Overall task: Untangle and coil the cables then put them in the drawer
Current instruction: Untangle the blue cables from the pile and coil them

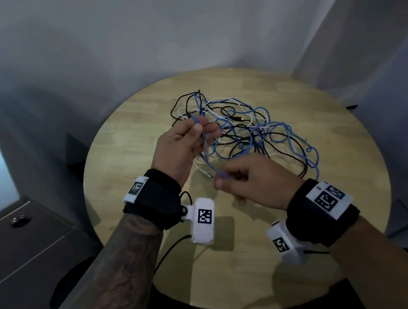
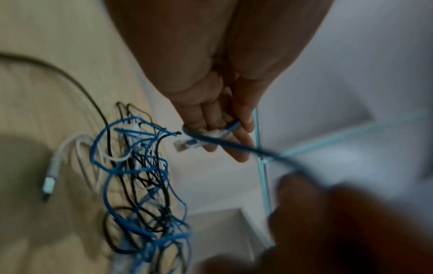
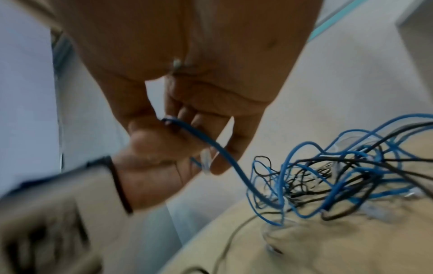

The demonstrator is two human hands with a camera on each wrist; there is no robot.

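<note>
A tangle of blue, black and white cables [image 1: 241, 126] lies on the round wooden table [image 1: 138, 127]. My left hand [image 1: 204, 131] is raised over its near left side and holds the blue cable [image 2: 225, 143] in curled fingers, close to its clear plug [image 2: 185, 145]. A short way nearer me, my right hand [image 1: 224, 178] pinches the same blue cable [image 3: 225, 153] between thumb and forefinger. That strand runs from the right hand [image 3: 168, 128] down into the tangle [image 3: 328, 176]. A white cable's plug [image 2: 50, 178] lies loose on the table.
A grey drawer cabinet [image 1: 24, 254] with a round lock [image 1: 20, 221] stands left of the table. White walls close in behind, and grey panels stand at the right. Bare wood shows on the table's near half between my forearms.
</note>
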